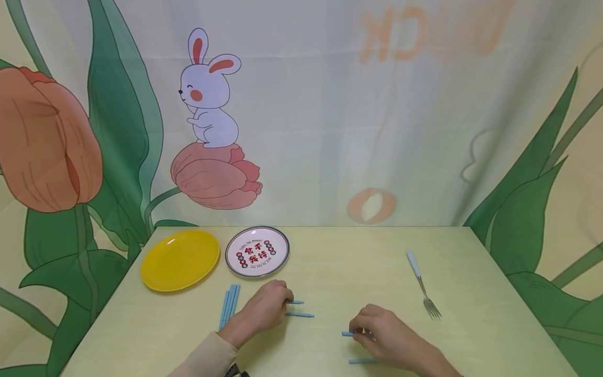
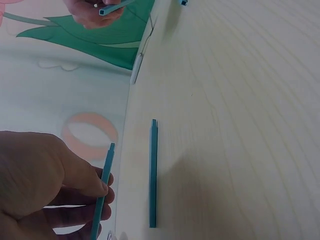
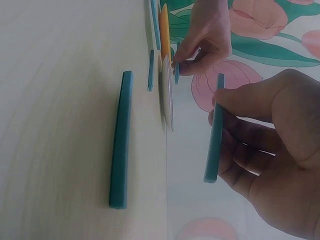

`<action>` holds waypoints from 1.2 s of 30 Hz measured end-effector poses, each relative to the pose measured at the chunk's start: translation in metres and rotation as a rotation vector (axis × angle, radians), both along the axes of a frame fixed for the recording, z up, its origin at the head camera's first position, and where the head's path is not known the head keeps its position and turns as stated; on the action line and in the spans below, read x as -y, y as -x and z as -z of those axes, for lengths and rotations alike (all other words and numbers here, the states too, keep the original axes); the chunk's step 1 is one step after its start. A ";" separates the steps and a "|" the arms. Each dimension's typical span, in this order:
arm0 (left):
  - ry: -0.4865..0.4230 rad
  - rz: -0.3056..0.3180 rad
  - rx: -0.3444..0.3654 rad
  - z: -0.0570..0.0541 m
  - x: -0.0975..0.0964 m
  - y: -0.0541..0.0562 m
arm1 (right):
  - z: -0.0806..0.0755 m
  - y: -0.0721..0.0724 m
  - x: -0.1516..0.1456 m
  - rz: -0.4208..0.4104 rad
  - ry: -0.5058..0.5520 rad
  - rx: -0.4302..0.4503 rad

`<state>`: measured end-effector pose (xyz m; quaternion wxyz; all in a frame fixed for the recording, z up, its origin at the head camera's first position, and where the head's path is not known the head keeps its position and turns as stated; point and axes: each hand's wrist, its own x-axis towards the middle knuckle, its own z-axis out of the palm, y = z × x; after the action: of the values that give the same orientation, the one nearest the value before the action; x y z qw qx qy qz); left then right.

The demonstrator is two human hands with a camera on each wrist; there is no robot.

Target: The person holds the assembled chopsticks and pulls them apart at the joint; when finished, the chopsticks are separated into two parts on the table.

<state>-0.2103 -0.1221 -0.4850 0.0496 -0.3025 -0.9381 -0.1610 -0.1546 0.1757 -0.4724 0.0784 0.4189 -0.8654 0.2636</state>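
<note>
My left hand pinches a slim blue stick between thumb and fingers, above the table. The stick's far end narrows to a small tip. A second blue stick, also with a narrowed tip, lies on the table beside that hand. To the right, my right hand pinches a thicker blue stick, raised off the table. Below it another blue stick lies on the tabletop. Several more blue sticks lie side by side left of my left hand, partly hidden by its wrist.
At the back left are a yellow plate and a white plate with red characters and a dark rim. A fork with a pale handle lies on the right of the table. A printed curtain hangs behind.
</note>
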 end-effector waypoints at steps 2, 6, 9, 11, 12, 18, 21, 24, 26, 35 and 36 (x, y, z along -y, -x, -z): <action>0.001 0.005 -0.001 0.001 0.000 0.000 | 0.002 0.000 0.000 -0.003 -0.002 -0.005; -0.021 0.023 -0.002 0.002 -0.001 -0.001 | 0.004 -0.001 0.001 -0.012 0.003 -0.012; -0.039 0.040 -0.002 0.003 -0.001 -0.002 | 0.005 -0.002 0.002 -0.016 0.002 -0.012; -0.042 0.047 -0.005 0.005 -0.002 -0.001 | 0.006 -0.002 0.002 -0.018 0.003 -0.019; -0.042 0.049 -0.004 0.006 -0.002 -0.001 | 0.006 -0.003 0.002 -0.020 0.004 -0.026; -0.031 0.049 0.009 0.007 -0.003 -0.001 | 0.010 -0.004 0.001 -0.032 0.014 -0.050; -0.026 0.057 0.003 0.007 -0.004 -0.001 | 0.011 -0.003 0.001 -0.037 0.017 -0.045; -0.023 0.059 0.004 0.007 -0.005 -0.001 | 0.012 -0.003 0.001 -0.038 0.014 -0.058; -0.021 0.056 0.008 0.007 -0.005 0.000 | 0.013 -0.003 0.001 -0.035 0.009 -0.066; -0.028 0.056 0.020 0.011 -0.007 0.001 | 0.013 -0.005 0.001 -0.020 -0.014 -0.045; -0.025 0.056 0.020 0.011 -0.007 0.001 | 0.013 -0.005 0.001 -0.021 -0.016 -0.042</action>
<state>-0.2113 -0.1152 -0.4962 0.0393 -0.3263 -0.9277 -0.1772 -0.1497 0.1748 -0.4858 0.0903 0.4340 -0.8611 0.2488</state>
